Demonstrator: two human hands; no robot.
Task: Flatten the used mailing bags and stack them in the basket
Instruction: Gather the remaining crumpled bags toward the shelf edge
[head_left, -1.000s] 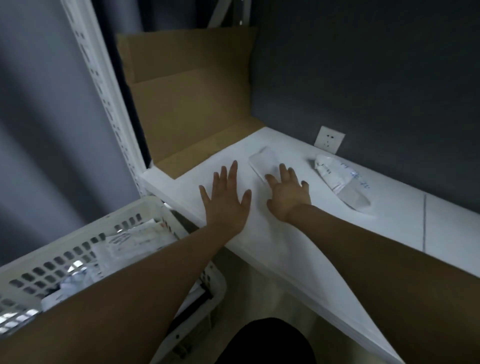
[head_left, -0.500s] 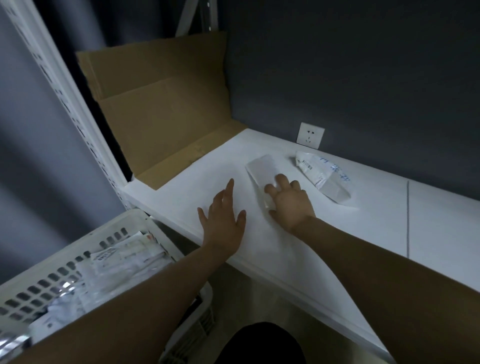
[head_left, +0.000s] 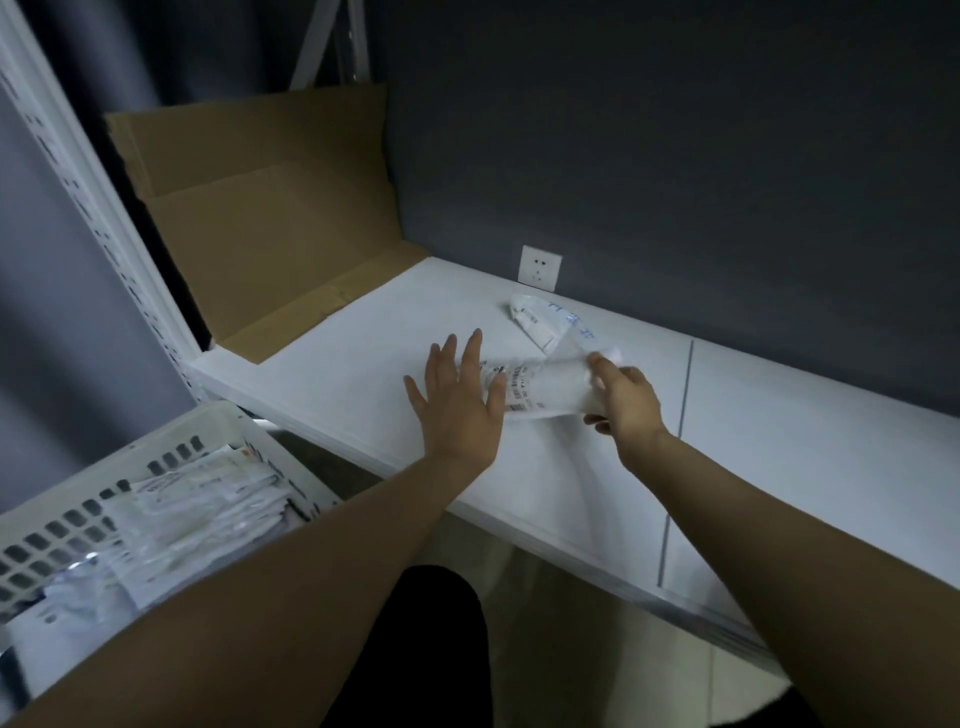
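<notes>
A white mailing bag (head_left: 545, 391) with a printed label is lifted just above the white shelf (head_left: 363, 353). My right hand (head_left: 626, 402) grips its right end, fingers curled round it. My left hand (head_left: 460, 402) is spread flat with straight fingers, its thumb side touching the bag's left end. A second crumpled mailing bag (head_left: 550, 325) with blue writing lies on the shelf behind, near the wall. The white perforated basket (head_left: 218, 423) stands low at the left, holding several flattened bags (head_left: 192, 509).
Flattened brown cardboard (head_left: 270, 228) leans in the shelf's back left corner. A wall socket (head_left: 540, 266) sits on the dark wall behind the bags. A white perforated rack post (head_left: 98, 218) rises at the left. The shelf's front edge runs diagonally above the floor.
My right hand has picked the flat bag up off the shelf and turned it label side up, to the right. My left hand moved right to meet its left end.
</notes>
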